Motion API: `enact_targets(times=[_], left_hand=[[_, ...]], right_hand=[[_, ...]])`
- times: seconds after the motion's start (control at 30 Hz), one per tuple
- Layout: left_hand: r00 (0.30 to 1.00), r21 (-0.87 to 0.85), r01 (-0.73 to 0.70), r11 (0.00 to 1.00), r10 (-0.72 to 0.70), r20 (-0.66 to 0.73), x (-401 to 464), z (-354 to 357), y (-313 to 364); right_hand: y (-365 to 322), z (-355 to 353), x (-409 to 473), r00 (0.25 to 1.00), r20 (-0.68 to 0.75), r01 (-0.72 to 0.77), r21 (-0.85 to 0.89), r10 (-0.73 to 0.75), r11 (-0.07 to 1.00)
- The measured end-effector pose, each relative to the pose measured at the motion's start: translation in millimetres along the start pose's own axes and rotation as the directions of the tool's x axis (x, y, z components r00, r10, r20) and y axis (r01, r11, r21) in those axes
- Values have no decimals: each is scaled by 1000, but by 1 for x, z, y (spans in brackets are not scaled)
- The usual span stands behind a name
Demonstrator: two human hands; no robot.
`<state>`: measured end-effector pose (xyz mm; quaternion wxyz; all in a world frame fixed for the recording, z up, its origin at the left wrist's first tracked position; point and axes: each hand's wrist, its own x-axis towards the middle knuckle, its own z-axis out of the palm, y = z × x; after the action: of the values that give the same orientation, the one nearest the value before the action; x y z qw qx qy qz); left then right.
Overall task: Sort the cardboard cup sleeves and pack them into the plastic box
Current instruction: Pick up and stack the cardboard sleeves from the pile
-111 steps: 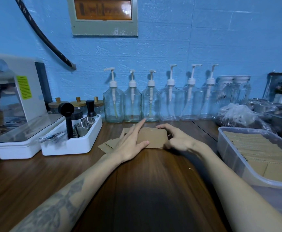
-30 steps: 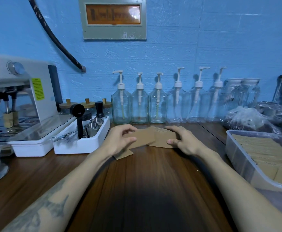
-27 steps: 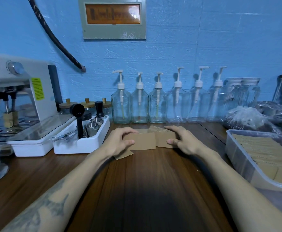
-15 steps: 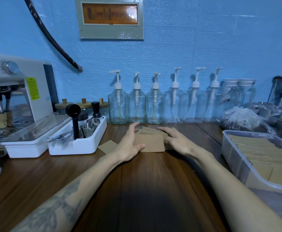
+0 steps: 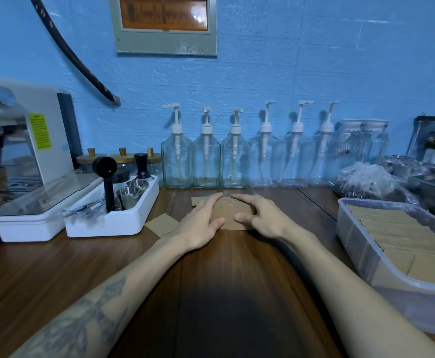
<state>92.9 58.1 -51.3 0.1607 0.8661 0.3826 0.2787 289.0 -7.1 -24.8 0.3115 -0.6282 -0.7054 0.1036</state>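
Evidently both hands, the left hand [image 5: 203, 221] and the right hand [image 5: 261, 218], lie spread flat on the cup sleeves [image 5: 233, 215] mid-surface, probably squaring the stack for the plastic box [image 5: 361, 250] at right; one stray sleeve [image 5: 160, 224] lies beside them.

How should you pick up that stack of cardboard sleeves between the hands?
Probably by its two short ends, one hand from each side. The sleeve stack lies flat on the table with the left hand and right hand already at those ends. Squeezing inward keeps the flat pieces lined up for the box.
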Motion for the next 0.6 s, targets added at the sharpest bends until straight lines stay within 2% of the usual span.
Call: enact_targets(times=[0.2,0.37,0.5,0.6], left_hand=[[999,20,-7,1000,8,-34,-1,-3,-1],[998,-24,40,999,-39,50,-6,-19,-6],[987,95,157,983,-160,28,-14,-49,-23],[945,208,277,938,-305,116,-23,-64,-39]], right_hand=[[2,0,2,1000,-20,2,48,-1,999],[3,2,2,999,-34,2,62,0,998],[1,1,1,1000,-26,-5,63,7,998],[2,0,1,1000,-24,-14,60,16,998]])
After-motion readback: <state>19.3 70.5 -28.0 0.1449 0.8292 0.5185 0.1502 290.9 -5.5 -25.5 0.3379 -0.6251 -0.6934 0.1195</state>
